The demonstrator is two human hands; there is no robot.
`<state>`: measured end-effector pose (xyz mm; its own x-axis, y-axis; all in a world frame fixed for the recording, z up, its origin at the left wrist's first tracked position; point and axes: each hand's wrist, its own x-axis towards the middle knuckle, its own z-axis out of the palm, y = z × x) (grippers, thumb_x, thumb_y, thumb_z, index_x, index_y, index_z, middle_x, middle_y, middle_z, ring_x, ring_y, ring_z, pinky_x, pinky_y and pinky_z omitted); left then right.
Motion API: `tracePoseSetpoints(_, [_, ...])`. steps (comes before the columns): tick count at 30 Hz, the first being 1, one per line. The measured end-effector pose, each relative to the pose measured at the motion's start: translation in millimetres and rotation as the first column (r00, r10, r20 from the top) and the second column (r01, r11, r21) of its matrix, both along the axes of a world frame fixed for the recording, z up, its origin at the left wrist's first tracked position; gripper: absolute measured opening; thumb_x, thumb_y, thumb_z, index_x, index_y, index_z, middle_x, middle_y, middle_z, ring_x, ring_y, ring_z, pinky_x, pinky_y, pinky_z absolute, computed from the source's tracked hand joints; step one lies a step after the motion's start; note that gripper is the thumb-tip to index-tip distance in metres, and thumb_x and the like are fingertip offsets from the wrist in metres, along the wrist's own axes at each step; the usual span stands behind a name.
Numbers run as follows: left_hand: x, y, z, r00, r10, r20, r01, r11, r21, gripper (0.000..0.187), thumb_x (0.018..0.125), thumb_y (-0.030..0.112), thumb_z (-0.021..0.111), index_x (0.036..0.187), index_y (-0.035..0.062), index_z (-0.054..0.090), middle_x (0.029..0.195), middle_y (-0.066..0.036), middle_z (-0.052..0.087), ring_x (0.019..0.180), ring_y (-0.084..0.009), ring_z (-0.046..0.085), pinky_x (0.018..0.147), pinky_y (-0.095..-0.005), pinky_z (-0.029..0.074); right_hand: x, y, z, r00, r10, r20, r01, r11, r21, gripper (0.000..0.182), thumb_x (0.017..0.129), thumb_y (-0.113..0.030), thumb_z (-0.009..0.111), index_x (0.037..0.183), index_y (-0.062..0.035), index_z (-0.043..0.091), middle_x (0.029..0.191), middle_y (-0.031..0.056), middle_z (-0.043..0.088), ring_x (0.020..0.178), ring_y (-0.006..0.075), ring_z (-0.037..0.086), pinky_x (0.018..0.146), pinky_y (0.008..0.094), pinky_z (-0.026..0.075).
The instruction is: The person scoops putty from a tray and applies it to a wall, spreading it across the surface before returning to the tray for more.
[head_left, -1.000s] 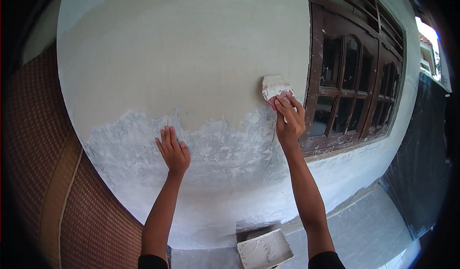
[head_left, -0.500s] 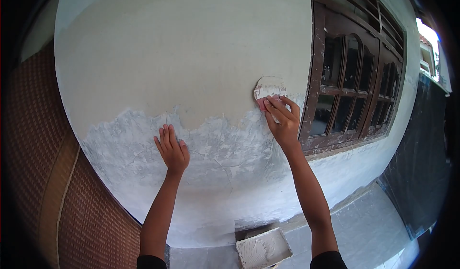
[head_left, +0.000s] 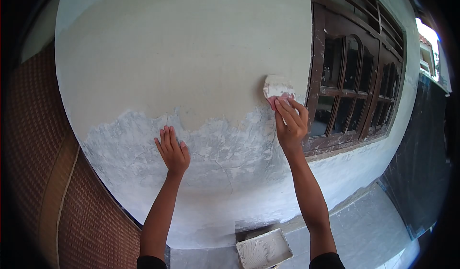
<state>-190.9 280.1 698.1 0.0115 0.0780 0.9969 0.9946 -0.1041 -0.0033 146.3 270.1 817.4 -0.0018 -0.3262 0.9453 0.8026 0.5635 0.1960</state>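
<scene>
Seemingly for balance, the left hand (head_left: pixel 173 154), fingers slightly parted, touches the wall (head_left: pixel 191 63) while the right hand (head_left: pixel 291 126) pinches the spreader (head_left: pixel 278 87) low, freeing its edge.

Left of the window (head_left: pixel 351 72), the upper wall (head_left: pixel 191 48) leaves my right hand (head_left: pixel 292 125) room to pass. The window's frame (head_left: pixel 316 53) hems it in on that side; farther left of the window, my left hand (head_left: pixel 173 150) would block a low sweep, then a woven panel (head_left: pixel 33 134) stands.
</scene>
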Motion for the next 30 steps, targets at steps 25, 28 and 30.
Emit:
tracePoseSetpoints(25, [-0.6,-0.9,-1.2,1.0,0.003,-0.004,-0.003,1.0,-0.012,0.054,0.098,0.023,0.036,0.146,-0.0016,0.034,0.153,-0.016,0.031,0.145,-0.0313,0.022,0.117,-0.0528,0.01,5.1,2.6,-9.2,0.965,-0.119,0.235,0.167,0.966,-0.197,0.025,0.073,-0.003,0.074,0.097,-0.0087,0.074,0.106,0.0004,0.071,0.095,0.0261,0.067,0.077,0.0347,0.057])
tracePoseSetpoints(28, [-1.5,0.3,-1.9,1.0,0.004,-0.003,-0.004,1.0,-0.01,0.054,0.097,0.023,0.036,0.146,-0.0011,0.034,0.153,-0.016,0.031,0.145,-0.0315,0.022,0.117,-0.0529,0.01,8.0,-4.3,-12.1,0.975,-0.113,0.192,0.139,0.982,-0.126,0.025,0.072,-0.001,0.074,0.096,-0.0078,0.074,0.103,0.0006,0.072,0.095,0.0256,0.066,0.079,0.0354,0.056])
tracePoseSetpoints(30, [-1.6,-0.1,-1.7,1.0,0.012,-0.011,-0.012,1.0,-0.025,0.055,0.098,0.023,0.035,0.147,-0.0019,0.032,0.153,-0.018,0.03,0.144,-0.0333,0.023,0.117,-0.0537,0.01,10.5,-6.3,-6.3,0.975,-0.114,0.188,0.13,0.989,-0.075,0.024,0.073,0.0,0.073,0.096,-0.006,0.072,0.101,0.0019,0.071,0.094,0.0255,0.066,0.078,0.0345,0.055])
